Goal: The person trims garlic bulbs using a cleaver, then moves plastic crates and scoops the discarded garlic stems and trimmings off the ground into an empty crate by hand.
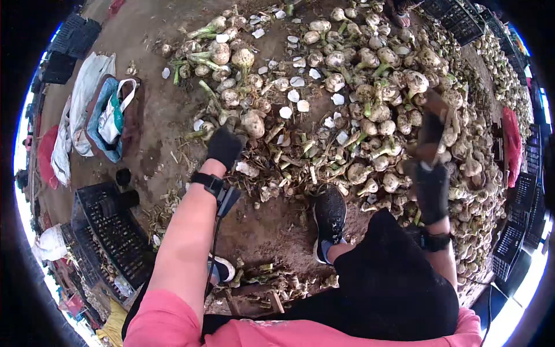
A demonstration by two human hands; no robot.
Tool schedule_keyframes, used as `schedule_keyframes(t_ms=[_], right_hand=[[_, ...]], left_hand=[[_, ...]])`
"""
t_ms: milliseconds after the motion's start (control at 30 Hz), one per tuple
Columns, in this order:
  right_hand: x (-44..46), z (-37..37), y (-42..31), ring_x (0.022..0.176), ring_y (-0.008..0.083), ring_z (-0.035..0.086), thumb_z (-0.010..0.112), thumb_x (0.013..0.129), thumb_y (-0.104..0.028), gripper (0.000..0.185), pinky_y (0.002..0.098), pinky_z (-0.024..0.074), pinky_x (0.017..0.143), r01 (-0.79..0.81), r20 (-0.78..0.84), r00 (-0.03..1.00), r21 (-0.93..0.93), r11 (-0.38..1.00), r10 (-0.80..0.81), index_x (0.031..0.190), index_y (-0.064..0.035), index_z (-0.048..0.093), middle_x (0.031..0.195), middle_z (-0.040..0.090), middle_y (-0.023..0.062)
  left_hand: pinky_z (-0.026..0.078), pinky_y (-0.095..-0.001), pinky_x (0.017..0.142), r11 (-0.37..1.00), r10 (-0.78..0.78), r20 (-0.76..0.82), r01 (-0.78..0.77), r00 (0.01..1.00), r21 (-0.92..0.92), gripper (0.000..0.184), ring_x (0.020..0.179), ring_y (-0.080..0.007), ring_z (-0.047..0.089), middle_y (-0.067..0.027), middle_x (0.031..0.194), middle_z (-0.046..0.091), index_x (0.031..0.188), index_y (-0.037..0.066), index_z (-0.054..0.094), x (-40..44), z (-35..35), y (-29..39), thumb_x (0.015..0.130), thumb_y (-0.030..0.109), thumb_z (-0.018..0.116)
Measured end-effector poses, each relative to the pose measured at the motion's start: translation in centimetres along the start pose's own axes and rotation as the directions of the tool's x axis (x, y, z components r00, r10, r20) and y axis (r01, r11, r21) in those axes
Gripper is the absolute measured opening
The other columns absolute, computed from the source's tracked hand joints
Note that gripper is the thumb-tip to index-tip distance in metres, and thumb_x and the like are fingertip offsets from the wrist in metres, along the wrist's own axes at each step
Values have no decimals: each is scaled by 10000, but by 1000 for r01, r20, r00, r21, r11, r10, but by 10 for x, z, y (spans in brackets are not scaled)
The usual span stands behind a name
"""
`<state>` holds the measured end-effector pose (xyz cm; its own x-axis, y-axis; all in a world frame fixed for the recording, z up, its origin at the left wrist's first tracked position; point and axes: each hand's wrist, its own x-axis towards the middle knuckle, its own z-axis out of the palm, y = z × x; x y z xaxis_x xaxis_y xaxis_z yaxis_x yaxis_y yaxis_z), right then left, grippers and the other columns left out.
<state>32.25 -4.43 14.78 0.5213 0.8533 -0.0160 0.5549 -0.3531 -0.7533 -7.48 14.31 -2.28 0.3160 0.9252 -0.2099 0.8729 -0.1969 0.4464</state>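
My left hand (225,147), in a dark glove, reaches down to the near edge of a heap of soil-stained bulbs. Its fingertips are beside a large pale bulb (252,123), but how they close is hidden. To the right, my gloved right hand (432,194) is closed on a blurred tool that looks like a knife (440,113), its dark and brownish end pointing away from me over the bulbs. Many bulbs (381,110) keep thick green stems. Loose white scales (296,81) and trimmed stem pieces (289,168) lie between the two hands.
A black plastic crate (110,231) stands at lower left, with cloths and a bag (110,122) beyond it. More black crates (511,243) line the right side. My shoe (330,217) rests against the near edge of the litter. A person's foot (403,19) shows at the top.
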Motion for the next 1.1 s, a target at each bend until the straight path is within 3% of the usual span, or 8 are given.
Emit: schedule_keyframes(t_ms=[100,200,300,367,433,567,700,1100], right_hand=[[-11,54,-30,735,85,544,664,766,-97,240,230,456,637,-100,391,919,332,938,-40,995,-51,611,824,607,-11],[-15,99,-47,808,138,570,641,772,-95,235,277,465,679,-350,527,845,671,654,-88,998,-41,603,899,628,49],[-12,112,-56,893,217,594,625,763,-93,266,319,470,714,320,396,783,406,856,-480,1022,-36,599,996,617,142],[-14,115,-56,819,281,600,637,728,-82,286,343,469,689,320,348,788,473,821,-507,1010,-48,611,910,604,173],[-11,101,-58,816,142,582,662,743,-76,359,295,468,754,241,482,768,393,887,-422,1093,-35,591,924,630,46],[-11,75,-70,756,312,605,669,688,-104,249,379,473,652,523,544,733,-68,850,-408,915,-38,590,820,593,131],[-19,71,-65,746,380,557,633,627,-70,309,430,451,616,596,584,635,46,802,-505,922,-42,543,788,537,151],[-21,73,-39,758,374,543,662,539,-99,411,444,446,618,621,551,655,-3,784,-517,923,-43,527,806,518,143]], left_hand=[[447,-375,895,571,166,128,11,978,-821,397,1087,-285,544,-143,1116,603,1221,42,498,-35,-23,65,847,175,512],[473,-325,849,46,242,273,270,931,-962,381,1056,-229,561,-108,1126,593,1224,61,494,-63,16,86,895,252,493],[491,-298,813,-151,331,302,366,894,-918,348,976,-188,585,-77,1070,598,1149,61,518,-82,-7,152,846,211,598],[507,-306,787,636,373,-27,-277,927,-721,360,945,-157,582,-53,1036,593,1108,61,523,-86,-16,157,780,95,666],[501,-294,782,454,273,55,-78,961,-888,404,941,-151,580,-58,1054,588,1116,57,512,-96,-19,157,748,10,671],[472,-320,859,30,247,223,222,943,-975,400,1016,-180,550,-94,1147,538,1188,33,459,-98,6,142,813,58,592],[433,-352,949,-165,378,311,394,872,-904,404,1108,-215,514,-140,1257,478,1271,1,394,-94,46,123,904,140,488],[461,-296,899,2,206,450,459,869,-888,357,1056,-148,548,-66,1169,552,1225,47,456,-126,-31,165,888,113,555]])
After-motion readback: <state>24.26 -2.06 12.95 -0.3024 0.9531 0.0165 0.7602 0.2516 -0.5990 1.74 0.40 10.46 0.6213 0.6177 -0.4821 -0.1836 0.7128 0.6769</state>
